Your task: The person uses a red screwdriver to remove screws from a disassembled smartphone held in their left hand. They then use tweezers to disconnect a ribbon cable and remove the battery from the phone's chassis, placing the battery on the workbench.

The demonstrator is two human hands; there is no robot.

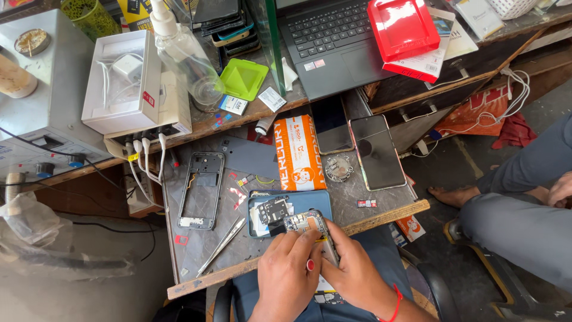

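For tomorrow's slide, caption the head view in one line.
Both hands, left and right, hold an opened phone beside tweezers.

Bright daylight, soft short shadows, glare on red tray point(403, 27), sharp centre, wide-angle bending at edges

Your work surface is a small grey board point(196, 250) with a wooden front edge. On it lie a phone frame point(202, 189), tweezers point(222, 244), a grey back cover point(251, 156), an orange box point(300, 153), two dark phones point(377, 152) side by side, and a blue tray point(316, 201) at the near edge, holding parts.
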